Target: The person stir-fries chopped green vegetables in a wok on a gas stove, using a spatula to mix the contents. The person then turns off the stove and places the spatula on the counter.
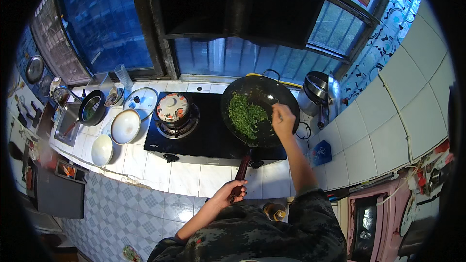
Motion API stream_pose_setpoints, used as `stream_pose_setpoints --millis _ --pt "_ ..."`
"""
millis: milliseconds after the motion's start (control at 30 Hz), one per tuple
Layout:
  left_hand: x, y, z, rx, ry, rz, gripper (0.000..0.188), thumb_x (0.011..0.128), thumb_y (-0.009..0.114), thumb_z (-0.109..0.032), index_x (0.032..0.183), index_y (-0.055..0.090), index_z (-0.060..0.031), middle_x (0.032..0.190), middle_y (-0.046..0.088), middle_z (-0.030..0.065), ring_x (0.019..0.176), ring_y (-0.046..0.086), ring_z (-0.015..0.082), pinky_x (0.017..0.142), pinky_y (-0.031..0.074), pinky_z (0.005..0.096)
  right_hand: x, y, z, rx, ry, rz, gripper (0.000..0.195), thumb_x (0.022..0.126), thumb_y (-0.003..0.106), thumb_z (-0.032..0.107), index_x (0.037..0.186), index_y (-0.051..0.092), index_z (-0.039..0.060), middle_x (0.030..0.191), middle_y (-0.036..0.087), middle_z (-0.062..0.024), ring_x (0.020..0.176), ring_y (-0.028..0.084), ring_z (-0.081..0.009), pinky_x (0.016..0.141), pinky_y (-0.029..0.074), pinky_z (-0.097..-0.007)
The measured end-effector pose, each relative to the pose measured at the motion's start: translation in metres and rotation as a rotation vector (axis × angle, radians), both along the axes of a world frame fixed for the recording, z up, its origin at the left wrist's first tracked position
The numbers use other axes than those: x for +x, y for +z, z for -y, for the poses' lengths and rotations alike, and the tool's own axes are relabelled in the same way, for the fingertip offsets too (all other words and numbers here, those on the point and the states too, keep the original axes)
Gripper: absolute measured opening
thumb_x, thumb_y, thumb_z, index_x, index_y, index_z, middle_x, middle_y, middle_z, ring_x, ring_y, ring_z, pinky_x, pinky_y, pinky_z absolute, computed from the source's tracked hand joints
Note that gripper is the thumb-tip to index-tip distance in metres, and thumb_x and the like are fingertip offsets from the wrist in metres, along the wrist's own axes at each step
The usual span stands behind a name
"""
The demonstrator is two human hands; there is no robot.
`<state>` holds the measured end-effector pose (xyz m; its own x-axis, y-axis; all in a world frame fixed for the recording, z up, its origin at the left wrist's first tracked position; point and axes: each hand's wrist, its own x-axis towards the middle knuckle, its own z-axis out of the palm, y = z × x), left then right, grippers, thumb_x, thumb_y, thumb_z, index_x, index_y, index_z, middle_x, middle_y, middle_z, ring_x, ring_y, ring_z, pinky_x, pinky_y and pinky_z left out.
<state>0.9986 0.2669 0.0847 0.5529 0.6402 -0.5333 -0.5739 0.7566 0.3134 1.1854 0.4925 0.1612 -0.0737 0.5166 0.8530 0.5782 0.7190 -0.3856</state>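
Note:
A dark wok (280,116) sits over the right side of the black gas stove (214,116), with its wooden handle pointing back at me. My left hand (233,191) is closed around that handle near its end. Chopped green vegetables (244,116) lie in the left half of the wok. Over the wok's right part is my right hand (283,118), its fingers curled; a small piece of something thin shows by the fingertips, but I cannot tell what it holds. A floral lidded pot (172,108) stands on the left burner.
Left of the stove are a glass lid (148,92), two bowls (125,126), a frying pan (92,107) and a sink (69,123). Metal pots (315,89) and a blue packet (320,153) stand to the right. An oil bottle (278,214) is below the counter's front edge.

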Motion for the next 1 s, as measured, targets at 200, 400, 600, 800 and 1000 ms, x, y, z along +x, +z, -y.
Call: stream_pose_setpoints --millis 200,400,600,800,1000 --pt "0.000 -0.007 -0.003 -0.008 -0.001 0.051 0.024 0.083 0.055 -0.019 0.103 0.050 -0.0049 0.073 0.052 0.0028 0.066 0.053 0.0140 0.053 0.047 0.0237 0.021 0.009 0.071 -0.081 0.484 0.619 0.031 0.067 0.062 0.002 0.096 0.058 0.0088 0.109 0.055 -0.0135 0.080 0.061 -0.0251 0.061 0.051 -0.0319" --pt "0.003 -0.007 -0.006 -0.007 -0.002 0.036 0.025 0.082 0.055 -0.017 0.103 0.050 -0.0046 0.073 0.053 0.0031 0.065 0.055 0.0150 0.054 0.050 0.0243 0.043 0.103 0.141 -0.263 0.472 1.108 0.034 0.063 0.064 0.008 0.096 0.054 0.0099 0.109 0.053 -0.0116 0.080 0.060 -0.0227 0.060 0.051 -0.0304" --pt "0.004 -0.006 -0.001 -0.004 -0.003 0.044 0.025 0.083 0.054 -0.021 0.104 0.051 -0.0067 0.073 0.053 0.0004 0.067 0.055 0.0130 0.058 0.049 0.0246 0.019 0.107 0.151 -0.402 0.486 1.043 0.024 0.068 0.059 0.007 0.090 0.051 0.0085 0.091 0.051 -0.0114 0.076 0.060 -0.0240 0.059 0.051 -0.0334" --pt "0.003 -0.013 0.002 0.003 -0.013 0.107 0.026 0.084 0.053 -0.022 0.105 0.051 -0.0071 0.074 0.053 -0.0001 0.067 0.055 0.0125 0.059 0.049 0.0246 0.019 0.037 0.078 -0.326 0.268 1.086 0.017 0.070 0.057 0.009 0.086 0.052 0.0056 0.085 0.051 -0.0122 0.071 0.060 -0.0277 0.058 0.050 -0.0351" --pt "0.002 -0.009 0.004 -0.002 0.013 0.086 0.026 0.084 0.053 -0.024 0.104 0.052 -0.0070 0.074 0.053 0.0001 0.068 0.054 0.0125 0.058 0.048 0.0244 -0.002 0.111 0.140 -0.338 0.477 0.913 0.023 0.069 0.061 0.012 0.088 0.050 0.0065 0.085 0.049 -0.0112 0.074 0.059 -0.0287 0.064 0.049 -0.0370"
